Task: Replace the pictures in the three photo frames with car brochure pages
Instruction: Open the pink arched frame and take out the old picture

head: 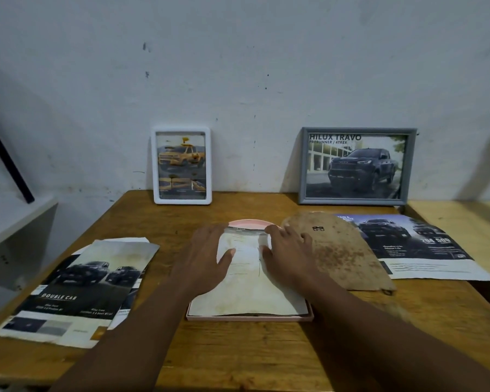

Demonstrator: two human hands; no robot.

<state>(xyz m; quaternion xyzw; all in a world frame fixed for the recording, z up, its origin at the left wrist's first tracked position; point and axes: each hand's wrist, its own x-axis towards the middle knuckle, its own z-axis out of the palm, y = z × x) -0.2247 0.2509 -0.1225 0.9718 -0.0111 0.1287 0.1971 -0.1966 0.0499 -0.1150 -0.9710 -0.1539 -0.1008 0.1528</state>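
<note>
A pink arched photo frame (249, 316) lies face down at the table's middle, a pale stained sheet (246, 295) lying in its back. My left hand (207, 256) rests flat on the sheet's left side. My right hand (286, 250) presses its upper right part with fingers spread. The frame's brown backing board (343, 256) lies just right of it. A white frame (182, 165) with a yellow car picture and a grey frame (355, 165) with a dark pickup page lean on the wall.
Loose brochure pages (74, 290) lie at the left of the wooden table (238, 355). Another page (427, 247) lies at the right, partly under the backing board. A white shelf (14, 222) stands off the table's left edge.
</note>
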